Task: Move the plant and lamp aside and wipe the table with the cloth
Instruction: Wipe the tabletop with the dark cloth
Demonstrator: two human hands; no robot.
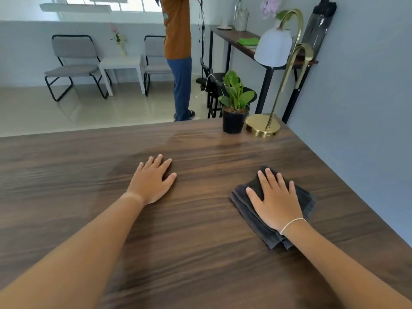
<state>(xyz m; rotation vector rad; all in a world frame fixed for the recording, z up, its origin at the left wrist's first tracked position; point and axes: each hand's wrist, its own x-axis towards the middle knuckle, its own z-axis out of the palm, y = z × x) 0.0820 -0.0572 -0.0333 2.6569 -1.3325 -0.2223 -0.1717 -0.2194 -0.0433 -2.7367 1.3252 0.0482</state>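
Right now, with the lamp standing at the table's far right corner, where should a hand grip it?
Probably the straight brass stem just above the round base, reached from the near side: the plant crowds its left, the wall its right, and the shade overhangs higher up.

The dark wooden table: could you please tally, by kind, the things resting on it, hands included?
Hands: 2, left hand and right hand
Folded cloth: 1
Potted plant: 1
Brass lamp: 1
Total on the table: 5
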